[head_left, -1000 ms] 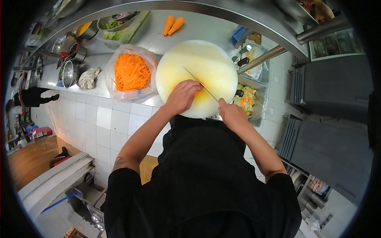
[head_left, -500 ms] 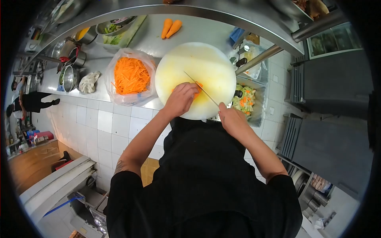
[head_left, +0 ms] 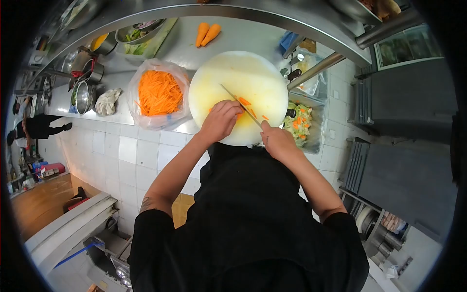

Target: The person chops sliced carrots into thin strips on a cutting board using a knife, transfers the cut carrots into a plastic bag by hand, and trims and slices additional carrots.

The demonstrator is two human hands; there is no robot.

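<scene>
A round white cutting board [head_left: 243, 68] with yellow stains lies on the steel counter in front of me. My left hand [head_left: 221, 119] presses down on a piece of carrot [head_left: 239, 116], its fingers bent over it and hiding most of it. In my right hand [head_left: 276, 136] is the handle of a knife [head_left: 235, 98], its long blade slanting up and left across the board, right beside my left fingertips. Cut carrot slices [head_left: 244, 101] lie on the board just beyond the blade, and a thin sliver rests nearer my right hand.
Left of the board stands a plastic bag of shredded carrot [head_left: 159, 93]. Two whole carrots [head_left: 208, 35] lie behind. A crumpled cloth [head_left: 108, 101] and metal pots [head_left: 85, 96] are farther left. At right sits a bin of vegetable scraps [head_left: 298, 121]. A steel shelf [head_left: 233, 13] crosses overhead.
My right hand and the knife have moved slightly left and nearer me. Carrot slices now lie apart on the board to the right of the blade. My left hand stays on the carrot.
</scene>
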